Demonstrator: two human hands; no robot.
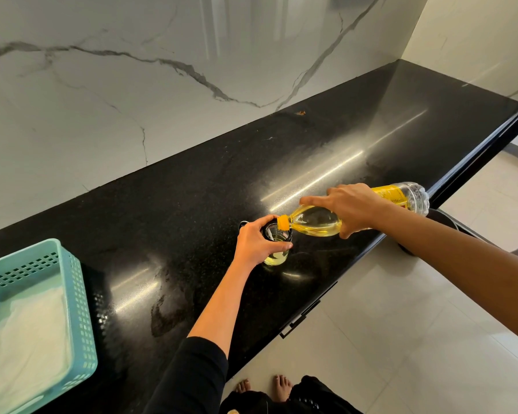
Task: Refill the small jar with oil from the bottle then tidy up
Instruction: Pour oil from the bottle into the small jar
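Gripping jar (283,234) with left hand (256,243), fingers round its rim, upright on counter (192,204). Clasping tilted bottle (314,221) with right hand (356,207) at jar's 2 o'clock, neck at its mouth; perhaps pouring.

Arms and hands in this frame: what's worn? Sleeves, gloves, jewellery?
Left hand and right hand are bare: no gloves, rings or watch visible. A black sleeve covers the left arm down to about the elbow. No sleeve shows on the right arm.
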